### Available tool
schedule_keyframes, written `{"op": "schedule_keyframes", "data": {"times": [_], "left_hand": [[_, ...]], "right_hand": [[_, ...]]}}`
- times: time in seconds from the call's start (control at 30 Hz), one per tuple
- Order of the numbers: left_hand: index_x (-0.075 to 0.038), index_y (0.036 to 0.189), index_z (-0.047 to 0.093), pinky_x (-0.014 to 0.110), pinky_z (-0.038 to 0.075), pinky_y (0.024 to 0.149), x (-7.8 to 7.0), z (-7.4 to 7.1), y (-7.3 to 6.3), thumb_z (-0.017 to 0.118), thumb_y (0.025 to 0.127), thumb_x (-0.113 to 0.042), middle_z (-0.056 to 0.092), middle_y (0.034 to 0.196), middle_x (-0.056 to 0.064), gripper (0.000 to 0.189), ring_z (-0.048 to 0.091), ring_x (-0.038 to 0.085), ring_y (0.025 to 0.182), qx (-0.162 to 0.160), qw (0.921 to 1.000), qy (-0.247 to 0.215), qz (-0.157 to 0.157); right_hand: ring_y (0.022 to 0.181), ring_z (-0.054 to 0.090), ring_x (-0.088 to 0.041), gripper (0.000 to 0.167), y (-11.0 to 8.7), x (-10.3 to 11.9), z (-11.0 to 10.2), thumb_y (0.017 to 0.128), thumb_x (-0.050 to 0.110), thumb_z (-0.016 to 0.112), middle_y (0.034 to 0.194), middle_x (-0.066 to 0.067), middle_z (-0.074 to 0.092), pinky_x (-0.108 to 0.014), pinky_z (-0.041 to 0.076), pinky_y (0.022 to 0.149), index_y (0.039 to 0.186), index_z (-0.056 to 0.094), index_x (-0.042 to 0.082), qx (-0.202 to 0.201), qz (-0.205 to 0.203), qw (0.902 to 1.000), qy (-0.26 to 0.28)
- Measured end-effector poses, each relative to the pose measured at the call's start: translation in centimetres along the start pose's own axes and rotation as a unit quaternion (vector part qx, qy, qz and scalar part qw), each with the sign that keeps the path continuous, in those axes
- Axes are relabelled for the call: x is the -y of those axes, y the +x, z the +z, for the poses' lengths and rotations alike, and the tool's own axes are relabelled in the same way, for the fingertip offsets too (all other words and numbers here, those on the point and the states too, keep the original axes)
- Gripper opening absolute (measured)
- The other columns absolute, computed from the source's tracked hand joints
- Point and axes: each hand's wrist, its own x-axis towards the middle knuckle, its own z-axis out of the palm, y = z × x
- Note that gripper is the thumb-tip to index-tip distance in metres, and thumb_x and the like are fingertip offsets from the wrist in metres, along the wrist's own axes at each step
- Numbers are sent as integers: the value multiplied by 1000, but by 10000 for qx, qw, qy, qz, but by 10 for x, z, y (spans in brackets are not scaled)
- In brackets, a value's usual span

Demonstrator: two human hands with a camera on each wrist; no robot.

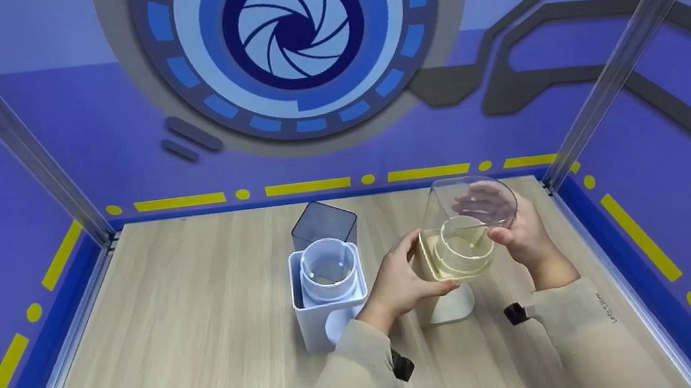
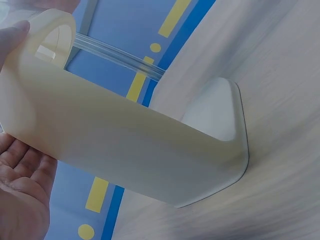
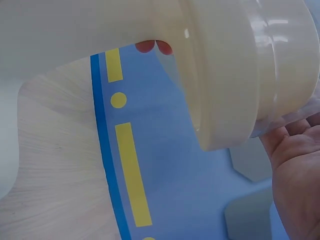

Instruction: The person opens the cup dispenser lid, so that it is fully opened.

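My left hand [image 1: 400,282] grips the upper part of a cream dispenser-like housing [image 2: 115,120], thumb on one side and fingers on the other. The housing stands on the wooden table with a broad foot [image 2: 212,112] at its base. A round cream collar [image 1: 464,249] sits in its top and shows large in the right wrist view. My right hand [image 1: 530,241] holds a clear squarish container [image 1: 450,198] at the collar, its fingers seen through the plastic. Whether the container is joined to the collar cannot be told.
Left of the cream housing stands a similar pale blue-white one [image 1: 318,324] with a round collar [image 1: 328,274]. A dark see-through box part [image 1: 325,222] rises at its back. Printed walls [image 1: 316,165] and metal posts [image 1: 616,59] border the wooden table [image 1: 193,341].
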Motion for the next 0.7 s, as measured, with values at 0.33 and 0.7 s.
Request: {"op": "schedule_keyframes", "data": {"times": [0.33,0.7], "left_hand": [[-10,169,48,37,44,136,-1,0,-1,110,69,-26,64,162,4,119,56,25,159,-57,9998,78,-147],[-12,170,48,40,44,136,-1,1,-2,111,68,-29,63,164,3,120,55,26,160,-64,9999,47,-152]], "right_hand": [[129,80,-30,83,-2,-2,3,88,37,99,139,-21,79,-41,64,116,150,61,-3,-41,-120,9998,178],[126,81,-29,80,3,1,3,87,37,99,136,-19,80,-39,66,113,147,64,-2,-87,-19,9999,-68]]}}
